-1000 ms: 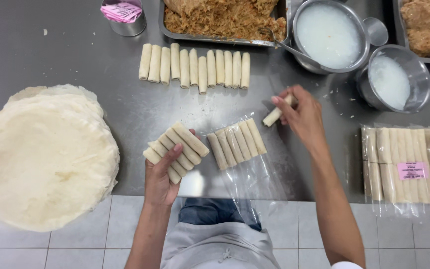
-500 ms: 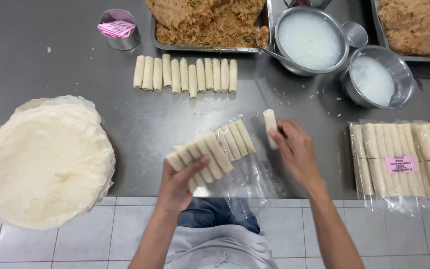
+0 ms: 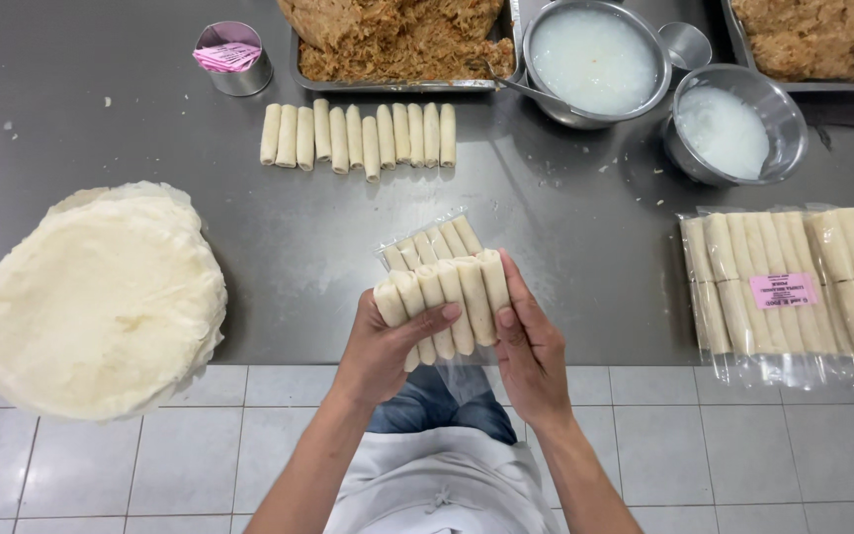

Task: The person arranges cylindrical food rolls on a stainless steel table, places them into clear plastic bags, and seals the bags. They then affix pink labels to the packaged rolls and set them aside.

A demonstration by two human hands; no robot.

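Note:
Both hands hold one small row of pale spring rolls over the table's near edge. My left hand grips it from below and the left, thumb across the rolls. My right hand presses the row's right end. Just behind lies a clear plastic bag with several rolls inside, flat on the steel table. Farther back, a loose row of spring rolls lies on the table.
A stack of round wrappers overhangs the left edge. Packed bags of rolls with pink labels lie at right. At the back stand filling trays, two steel bowls of white paste and a small tin.
My right hand brought a single roll over and joined it to the row in my left hand. Both hands now close on the row, nearer my body.

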